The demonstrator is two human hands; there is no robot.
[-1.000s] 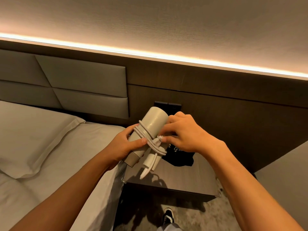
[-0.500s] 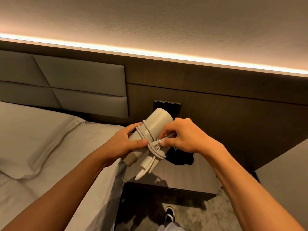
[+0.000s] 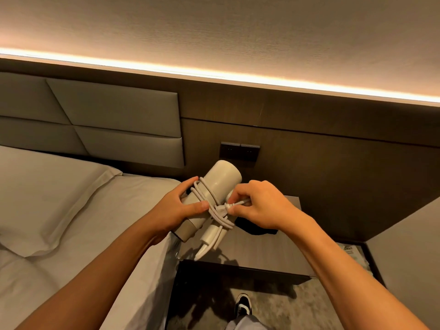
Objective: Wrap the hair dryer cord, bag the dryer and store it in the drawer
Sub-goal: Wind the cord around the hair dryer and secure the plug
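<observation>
Fingers (image 3: 234,206) of the right hand (image 3: 264,206) are pinched on the cord (image 3: 220,214) end; if tension is lost, the wraps could be loosened around the hair dryer (image 3: 214,186) clasped by the left hand (image 3: 177,209).

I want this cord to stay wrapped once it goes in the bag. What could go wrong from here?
1. The cord end is only pinched by the right hand; released untucked, the loops may spring loose.
2. The hair dryer is held in the air by the left hand alone; a slip could drop it onto the nightstand.
</observation>
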